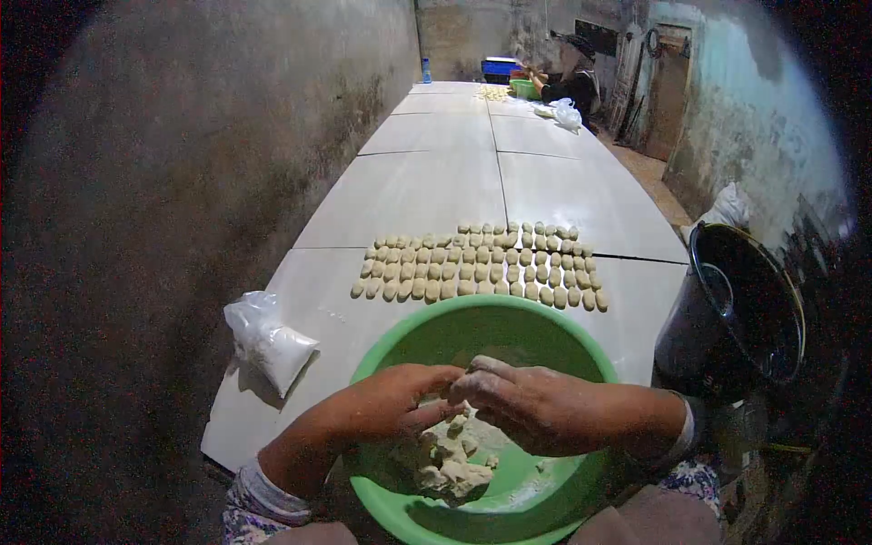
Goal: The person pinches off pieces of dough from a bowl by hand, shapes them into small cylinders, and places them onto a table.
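Observation:
My left hand [406,398] and my right hand [531,404] meet above a wide green basin [372,363]. Their curled fingers touch, and whatever lies between them is hidden. White flour dusts the right fingers. Under the hands, a crumbly lump of pale dough [454,477] rests in the basin, with small pieces around it and loose flour on the bottom. Beyond the basin's far rim, rows of small oval dough pieces [481,263] lie on the white table [427,186].
A plastic bag of white powder [272,345] sits at the left. A large black bucket [690,327] stands right of the table. At the far end are another person [574,86], a green bowl [525,89], a blue crate [500,66] and a bottle [426,71]. A wall [300,109] borders the left side.

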### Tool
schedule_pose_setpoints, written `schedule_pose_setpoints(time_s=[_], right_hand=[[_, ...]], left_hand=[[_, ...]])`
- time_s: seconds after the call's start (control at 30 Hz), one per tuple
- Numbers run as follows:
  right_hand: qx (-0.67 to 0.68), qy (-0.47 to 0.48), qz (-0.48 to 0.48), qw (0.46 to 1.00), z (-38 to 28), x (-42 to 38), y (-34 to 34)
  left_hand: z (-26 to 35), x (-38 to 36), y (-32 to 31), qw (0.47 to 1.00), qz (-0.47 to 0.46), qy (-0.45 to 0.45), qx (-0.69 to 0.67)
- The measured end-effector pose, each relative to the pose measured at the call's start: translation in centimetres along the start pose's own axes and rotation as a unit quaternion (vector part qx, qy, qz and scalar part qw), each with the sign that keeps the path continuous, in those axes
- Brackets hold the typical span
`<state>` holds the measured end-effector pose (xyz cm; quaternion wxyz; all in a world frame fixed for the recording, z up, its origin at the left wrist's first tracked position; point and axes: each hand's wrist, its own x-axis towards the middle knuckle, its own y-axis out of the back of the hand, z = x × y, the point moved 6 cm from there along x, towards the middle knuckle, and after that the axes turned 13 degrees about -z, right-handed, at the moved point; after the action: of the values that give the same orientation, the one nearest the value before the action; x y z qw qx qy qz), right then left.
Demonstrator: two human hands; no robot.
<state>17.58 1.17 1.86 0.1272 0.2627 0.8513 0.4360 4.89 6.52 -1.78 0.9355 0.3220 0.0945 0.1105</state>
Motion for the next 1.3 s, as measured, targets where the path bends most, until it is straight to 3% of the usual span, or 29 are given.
schedule_pose_setpoints(time_s=[0.1, 0.2, 0.23, 0.37, 0.43, 0.53, 0.67, 0.83, 0.9, 1.0, 1.07, 1.2, 1.27, 1.3], right_hand=[[0.013, 0.051, 0.035, 0.998, -0.7, 0.1, 0.3], [-0.035, 0.044, 0.037, 0.998, -1.5, -0.4, 0.9], [-0.06, -0.038, -0.018, 0.997, -1.8, -0.5, 1.2], [-0.045, -0.06, -0.023, 0.997, -1.6, -0.6, 1.2], [0.036, -0.037, 0.027, 0.998, -1.0, -0.5, 1.8], [0.054, 0.029, 0.084, 0.995, -1.0, 0.0, 1.1], [0.019, -0.03, 0.014, 0.999, 0.2, 0.1, 0.8], [0.104, -0.065, 0.0, 0.993, -0.1, -0.3, 1.5], [-0.034, 0.011, 0.052, 0.998, -1.0, -0.4, 2.2], [-0.118, 0.0, 0.102, 0.988, -1.8, -0.3, 3.1], [-0.09, -0.029, 0.085, 0.992, -1.2, -0.2, 2.5], [-0.023, 0.005, 0.1, 0.995, -0.8, 0.0, 2.1], [-0.042, 0.054, 0.091, 0.993, -1.4, 0.1, 1.9], [-0.081, 0.014, 0.065, 0.994, -1.2, 0.1, 1.8]], left_hand=[[0.0, 0.0, -0.1, 1.0, -0.005, 0.019, -0.003], [1.0, -0.1, 0.3, 1.0, 0.0, 0.017, 0.011], [1.4, -0.2, 0.4, 0.999, 0.002, 0.019, 0.026], [1.0, 0.0, 0.3, 0.999, -0.012, 0.04, -0.018], [0.8, 0.1, 0.3, 0.999, 0.007, -0.016, -0.033], [0.2, 0.0, 0.2, 0.997, 0.018, -0.018, -0.072], [0.4, 0.1, 0.4, 0.998, 0.005, -0.026, -0.049], [0.5, 0.1, 0.2, 0.993, -0.01, -0.014, -0.117], [1.6, -0.1, 0.2, 0.987, -0.012, -0.029, -0.155], [1.9, -0.9, 0.1, 0.975, -0.023, -0.011, -0.22], [2.1, -0.8, -0.3, 0.989, -0.052, -0.08, -0.11], [1.9, -0.4, -0.2, 0.979, -0.019, -0.052, -0.196], [1.5, -0.3, -0.2, 0.984, 0.0, -0.075, -0.164], [1.7, -0.4, -0.3, 0.984, -0.014, -0.079, -0.156]])
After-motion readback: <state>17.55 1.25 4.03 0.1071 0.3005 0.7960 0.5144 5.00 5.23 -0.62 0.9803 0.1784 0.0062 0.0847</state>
